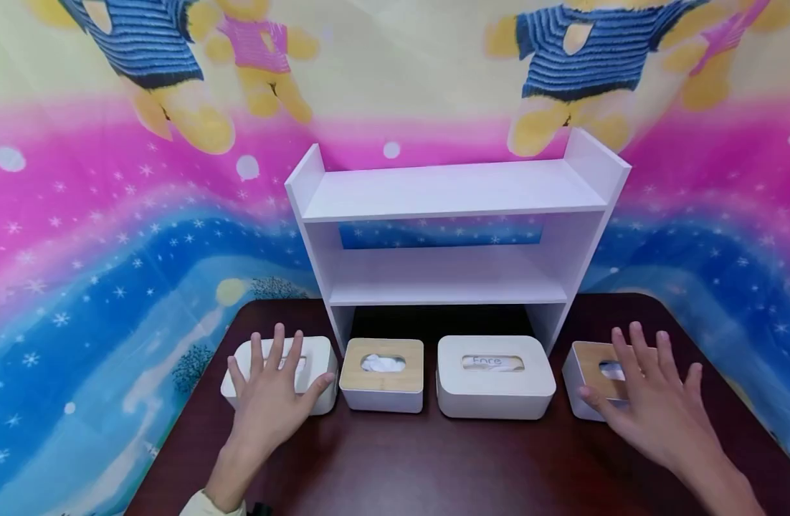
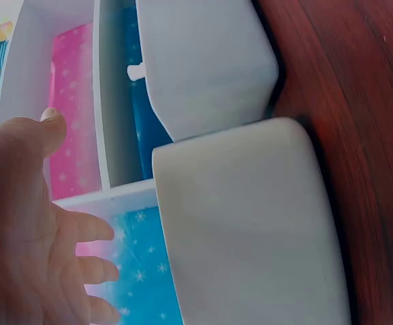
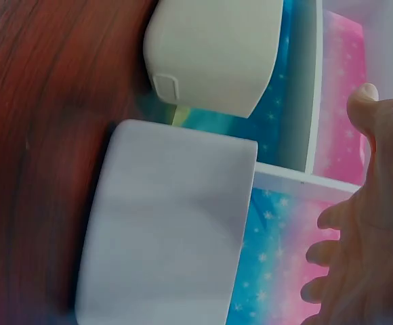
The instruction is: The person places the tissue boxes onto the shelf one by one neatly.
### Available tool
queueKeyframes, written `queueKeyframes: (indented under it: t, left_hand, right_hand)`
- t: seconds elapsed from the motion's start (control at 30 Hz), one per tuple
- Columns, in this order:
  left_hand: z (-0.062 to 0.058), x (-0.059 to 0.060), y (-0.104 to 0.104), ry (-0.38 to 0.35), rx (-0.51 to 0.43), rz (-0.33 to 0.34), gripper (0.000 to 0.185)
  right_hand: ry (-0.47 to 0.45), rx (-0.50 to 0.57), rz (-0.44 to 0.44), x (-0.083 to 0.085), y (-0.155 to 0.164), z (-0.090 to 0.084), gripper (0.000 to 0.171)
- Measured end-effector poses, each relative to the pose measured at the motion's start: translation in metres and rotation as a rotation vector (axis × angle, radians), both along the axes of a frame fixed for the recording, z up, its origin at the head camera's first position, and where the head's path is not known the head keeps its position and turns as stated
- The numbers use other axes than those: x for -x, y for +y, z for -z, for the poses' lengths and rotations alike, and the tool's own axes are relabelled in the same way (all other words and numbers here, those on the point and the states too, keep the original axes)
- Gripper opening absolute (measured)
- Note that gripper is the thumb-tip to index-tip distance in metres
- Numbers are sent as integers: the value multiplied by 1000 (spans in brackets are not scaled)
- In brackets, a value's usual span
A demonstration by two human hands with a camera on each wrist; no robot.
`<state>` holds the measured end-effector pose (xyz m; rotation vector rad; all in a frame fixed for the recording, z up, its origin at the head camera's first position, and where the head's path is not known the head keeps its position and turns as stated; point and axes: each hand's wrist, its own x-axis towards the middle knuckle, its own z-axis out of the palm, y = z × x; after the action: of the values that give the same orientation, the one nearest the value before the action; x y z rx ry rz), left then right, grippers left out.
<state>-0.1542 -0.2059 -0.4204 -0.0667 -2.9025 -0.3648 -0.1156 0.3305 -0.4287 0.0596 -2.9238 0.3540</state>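
Observation:
Four is avoided here: several tissue boxes stand in a row on the dark table. My left hand (image 1: 270,398), fingers spread, hovers over the white tissue box (image 1: 320,351) at the far left, whose side (image 2: 244,223) fills the left wrist view. Beside it is a small tissue box with a wooden lid (image 1: 382,387). A larger white tissue box (image 1: 496,401) with writing in its slot comes after that. Spread out as well, my right hand (image 1: 659,401) is over another wood-lidded tissue box (image 1: 585,369) at the far right. Both hands hold nothing.
A white two-tier shelf (image 1: 446,276) stands at the back of the table (image 1: 434,466), behind the boxes. A printed cloth (image 1: 143,272) with bears and snowflakes hangs behind and around the table.

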Motion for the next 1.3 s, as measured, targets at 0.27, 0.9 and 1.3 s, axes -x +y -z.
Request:
queueKeyframes:
  t: [0.27,0.9,1.3]
  left_hand:
    - [1,2,20,25,-18,46,97]
    - [7,1,104,57,-53,228,98]
    - [13,-6,144,57,-128,335,101]
  right_hand:
    - [71,20,-27,1,-14,7,111]
    - [6,-4,-40,5,-46,5,115]
    - [-31,98,-102,8,-67,7,114]
